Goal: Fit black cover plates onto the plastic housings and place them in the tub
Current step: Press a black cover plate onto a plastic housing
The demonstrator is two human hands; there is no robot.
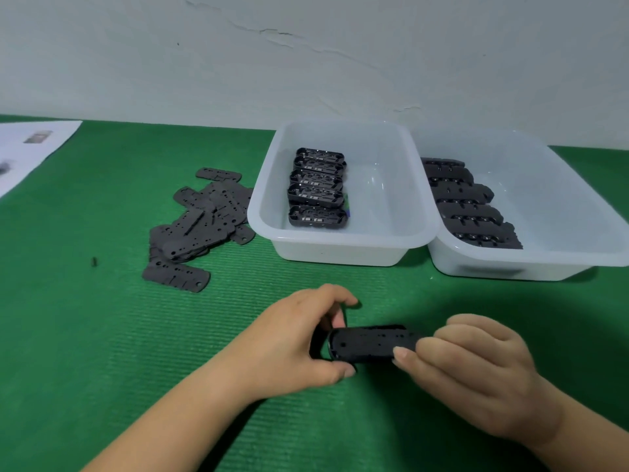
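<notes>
housing sits pinched at both ends, left hand and right hand curled on it; its cover plate seems unseated, so i'd fear slippage.

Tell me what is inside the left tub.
The left tub holds a row of five open black housings along its left side. Something blue and green peeks from behind them, mostly hidden.
</notes>
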